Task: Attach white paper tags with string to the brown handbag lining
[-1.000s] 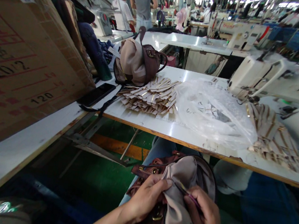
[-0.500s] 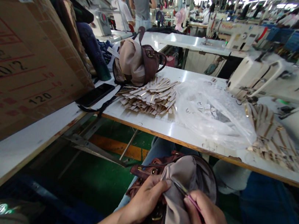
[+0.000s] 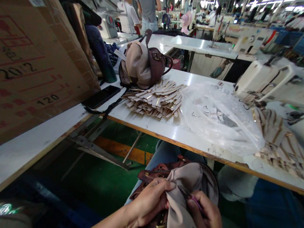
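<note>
A dark reddish-brown handbag [image 3: 158, 171] rests on my lap, its beige lining [image 3: 183, 216] pulled out through the opening. Thumb and fingers of my left hand [image 3: 153, 201] pinch a fold of that lining. Closed around a small tool with slim metal blades [image 3: 183, 191] and a pink handle is my right hand [image 3: 205, 216]. The blades lie against the lining just right of my left thumb. Most of the handle is hidden by my fingers, so its exact kind is unclear. Brass-coloured hardware shows below my left hand.
On the white table [image 3: 142, 122] lie a pile of beige strips [image 3: 156, 99], a clear plastic bag [image 3: 221, 120] with small pieces, and more strips [image 3: 283, 144]. Nearby are another handbag [image 3: 140, 65], a phone [image 3: 102, 96], a cardboard box [image 3: 34, 67] and a sewing machine [image 3: 291, 86].
The whole view has shifted slightly, with the table's things now a little further right. The tool's blades are angled more steeply into the lining; both hands keep their hold.
</note>
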Demonstrator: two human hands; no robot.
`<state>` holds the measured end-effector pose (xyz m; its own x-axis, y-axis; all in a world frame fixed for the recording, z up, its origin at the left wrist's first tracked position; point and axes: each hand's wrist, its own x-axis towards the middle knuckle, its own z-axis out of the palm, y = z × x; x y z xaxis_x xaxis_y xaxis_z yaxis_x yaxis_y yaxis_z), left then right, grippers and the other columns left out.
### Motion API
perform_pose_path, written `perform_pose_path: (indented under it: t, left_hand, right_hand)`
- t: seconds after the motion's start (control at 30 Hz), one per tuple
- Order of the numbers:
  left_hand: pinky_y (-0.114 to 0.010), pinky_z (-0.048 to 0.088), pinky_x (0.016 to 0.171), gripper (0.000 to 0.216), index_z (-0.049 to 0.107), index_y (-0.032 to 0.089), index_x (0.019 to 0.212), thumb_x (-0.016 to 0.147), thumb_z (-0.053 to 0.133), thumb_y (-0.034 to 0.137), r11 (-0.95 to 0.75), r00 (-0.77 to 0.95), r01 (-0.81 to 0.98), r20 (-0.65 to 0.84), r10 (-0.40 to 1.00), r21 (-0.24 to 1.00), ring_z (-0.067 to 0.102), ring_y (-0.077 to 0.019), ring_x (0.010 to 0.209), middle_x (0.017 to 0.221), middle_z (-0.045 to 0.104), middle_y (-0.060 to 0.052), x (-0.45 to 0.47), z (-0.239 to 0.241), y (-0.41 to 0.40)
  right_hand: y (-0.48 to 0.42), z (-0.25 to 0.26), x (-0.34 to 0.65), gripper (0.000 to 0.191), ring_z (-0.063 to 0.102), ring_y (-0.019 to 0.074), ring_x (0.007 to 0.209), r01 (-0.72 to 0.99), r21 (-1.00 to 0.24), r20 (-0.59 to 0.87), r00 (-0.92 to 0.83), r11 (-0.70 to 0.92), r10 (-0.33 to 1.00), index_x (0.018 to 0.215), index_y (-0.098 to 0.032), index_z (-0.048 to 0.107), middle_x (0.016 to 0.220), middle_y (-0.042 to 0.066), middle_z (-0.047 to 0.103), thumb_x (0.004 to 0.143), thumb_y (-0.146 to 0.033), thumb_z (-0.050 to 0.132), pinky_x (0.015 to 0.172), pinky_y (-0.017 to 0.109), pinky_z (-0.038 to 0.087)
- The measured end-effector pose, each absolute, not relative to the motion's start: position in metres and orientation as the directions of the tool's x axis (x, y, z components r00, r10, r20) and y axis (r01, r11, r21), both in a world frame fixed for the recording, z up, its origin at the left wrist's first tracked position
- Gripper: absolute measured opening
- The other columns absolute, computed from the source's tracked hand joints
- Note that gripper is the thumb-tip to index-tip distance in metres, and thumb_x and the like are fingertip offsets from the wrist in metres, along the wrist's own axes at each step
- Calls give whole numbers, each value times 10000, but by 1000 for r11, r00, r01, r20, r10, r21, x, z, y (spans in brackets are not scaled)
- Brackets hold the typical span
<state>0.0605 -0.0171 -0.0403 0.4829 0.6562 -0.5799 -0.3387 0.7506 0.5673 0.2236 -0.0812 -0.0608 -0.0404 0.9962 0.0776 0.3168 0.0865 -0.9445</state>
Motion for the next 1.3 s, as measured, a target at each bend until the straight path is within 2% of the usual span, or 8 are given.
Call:
perform_pose_path:
  t: [0.1,0.27,0.5,0.6,0.8,0.97,1.1,1.3]
  left_hand:
    - [-172,362,455,198,567,101,569,678,646,246,765,501,-328,-585,638,553,438,-58,410,486,522,11,60,-41,-16]
    - [-169,371,477,244,560,103,586,685,666,300,756,478,-304,-594,647,579,444,-59,435,518,518,8,63,-37,-19]
    - [-179,369,482,254,565,120,602,678,665,341,738,472,-288,-580,664,610,445,-71,454,526,509,15,66,-36,-21]
    - [-181,366,479,240,572,116,589,675,668,319,749,479,-297,-587,653,592,440,-69,438,512,519,13,64,-38,-19]
    - [-188,351,481,176,594,98,602,662,639,258,780,532,-315,-580,617,541,427,-65,422,496,519,13,71,-36,-22]
    - [-183,312,478,289,560,120,622,710,638,383,705,505,-234,-536,677,670,396,-60,433,518,497,24,71,-36,-23]
    - [-183,261,479,381,534,125,640,793,572,471,552,544,-64,-435,717,831,352,-64,475,540,460,29,64,-34,-19]
    - [-200,354,625,248,591,124,795,872,512,346,270,590,116,-285,756,956,444,-111,664,701,508,13,61,-16,-17]
  right_hand:
    - [-83,-63,222,272,496,109,575,308,-951,34,-15,37,999,764,-183,516,639,-20,497,942,-351,397,525,187,388]
    - [-83,-55,227,195,573,134,713,444,-886,109,-80,133,991,857,-197,513,759,10,569,957,-278,367,660,220,411]
    - [-76,-34,242,201,528,104,619,509,-846,67,-198,161,978,774,-192,472,681,-17,514,951,-255,403,592,200,375]
    - [-73,-42,241,247,503,109,613,433,-898,2,-166,75,986,751,-180,494,668,-16,508,935,-334,436,572,201,364]
    - [-65,-48,224,303,464,111,607,107,-992,-67,-51,-61,996,717,-178,490,643,-23,463,907,-413,482,578,199,386]
    - [-61,-41,229,340,491,134,649,119,-984,-106,202,-131,974,829,-165,578,666,-5,494,896,-481,470,605,212,404]
    - [-55,-36,235,350,457,124,614,202,-954,-222,20,-221,975,685,-155,554,621,-18,465,816,-477,595,541,209,355]
    - [-50,-28,232,301,471,127,613,340,-928,-177,-38,-154,984,661,-163,531,620,-17,504,826,-408,582,540,207,365]
